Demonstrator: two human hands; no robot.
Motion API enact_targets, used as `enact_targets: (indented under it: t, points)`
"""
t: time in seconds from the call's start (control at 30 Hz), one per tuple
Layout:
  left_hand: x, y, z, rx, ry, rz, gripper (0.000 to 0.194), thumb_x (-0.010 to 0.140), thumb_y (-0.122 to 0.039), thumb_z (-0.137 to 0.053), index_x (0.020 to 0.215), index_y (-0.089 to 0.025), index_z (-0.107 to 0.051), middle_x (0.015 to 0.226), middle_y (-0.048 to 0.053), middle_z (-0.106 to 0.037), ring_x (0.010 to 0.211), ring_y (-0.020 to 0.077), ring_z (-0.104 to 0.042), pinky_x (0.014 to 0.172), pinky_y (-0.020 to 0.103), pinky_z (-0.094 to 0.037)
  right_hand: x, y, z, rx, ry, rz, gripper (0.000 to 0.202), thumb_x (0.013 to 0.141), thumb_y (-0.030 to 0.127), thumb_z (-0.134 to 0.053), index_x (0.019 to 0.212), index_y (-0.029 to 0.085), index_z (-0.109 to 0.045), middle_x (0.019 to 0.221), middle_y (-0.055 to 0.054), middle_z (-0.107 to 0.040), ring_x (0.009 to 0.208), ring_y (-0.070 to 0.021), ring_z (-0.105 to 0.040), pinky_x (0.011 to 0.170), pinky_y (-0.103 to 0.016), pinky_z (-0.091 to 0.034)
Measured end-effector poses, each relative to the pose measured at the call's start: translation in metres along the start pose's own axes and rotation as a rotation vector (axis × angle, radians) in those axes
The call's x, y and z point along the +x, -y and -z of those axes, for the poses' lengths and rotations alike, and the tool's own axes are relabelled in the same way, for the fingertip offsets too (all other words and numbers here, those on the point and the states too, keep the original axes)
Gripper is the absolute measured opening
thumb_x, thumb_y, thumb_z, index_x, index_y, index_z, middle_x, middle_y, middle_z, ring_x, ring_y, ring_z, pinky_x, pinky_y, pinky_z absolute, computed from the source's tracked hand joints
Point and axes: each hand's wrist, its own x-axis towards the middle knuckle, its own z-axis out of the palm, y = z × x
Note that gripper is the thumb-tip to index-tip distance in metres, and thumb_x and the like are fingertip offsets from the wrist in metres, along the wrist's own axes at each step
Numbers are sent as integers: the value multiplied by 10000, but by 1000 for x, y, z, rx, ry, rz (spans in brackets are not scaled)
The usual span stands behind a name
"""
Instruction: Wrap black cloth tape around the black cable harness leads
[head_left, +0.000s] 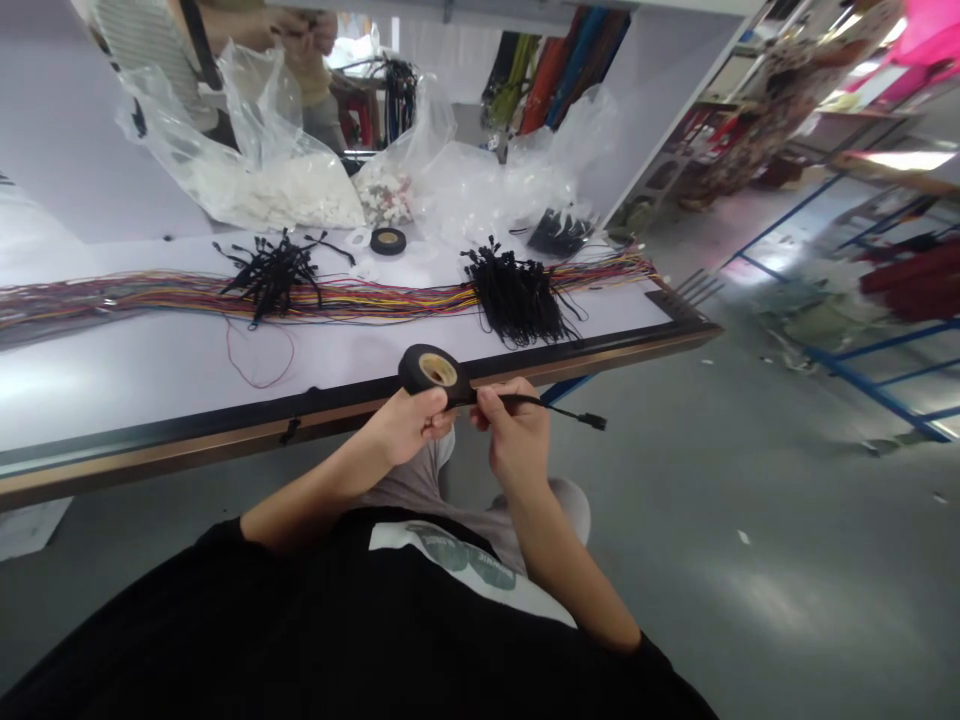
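Observation:
Just off the bench's front edge, my left hand (416, 425) is closed on a roll of black tape (415, 372) with a tan core. A short length of tape runs from the roll toward my right hand (517, 425). The right fingers pinch a thin black cable (559, 408), whose dark connector (593, 421) sticks out to the right. Behind the hands, a bundle of coloured wires (390, 302) lies along the bench. Two clusters of black connector leads, one on the left (274, 280) and one on the right (517, 295), rest on it.
Clear plastic bags (285, 190) of small white parts stand at the back of the bench. Another tape roll (388, 240) lies before them. Metal prongs (694, 288) jut from the bench's right end. A blue-framed rack (862, 390) stands at right. Another person (300, 60) is beyond the opening.

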Motion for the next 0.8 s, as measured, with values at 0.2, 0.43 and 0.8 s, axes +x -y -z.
enact_targets:
  t: [0.2,0.43,0.8]
  points:
    - [-11,-17,10,211,255,-175,804,308,-671,-756,926,-194,-566,905,47,-492,813,183,-499,672,285,-442,4,6,8,-19,71,-89,243,683,336,-677,563,199,-516,524,51,-513,473,-80,-449,470,-226,-350]
    - [5,-10,-1,531,-189,-158,124,729,-245,-548,668,-177,-465,647,-26,-455,619,103,-441,600,237,-369,2,20,15,-267,59,174,126,706,256,-666,615,217,-588,637,36,-597,631,-117,-552,605,-259,-425]
    - [-5,-23,-7,99,-72,110,79,695,-200,-530,739,-162,-477,554,-52,-495,461,72,-493,479,201,-413,0,20,10,-177,136,-111,222,766,402,-594,714,203,-511,535,67,-542,423,-91,-535,449,-225,-429]
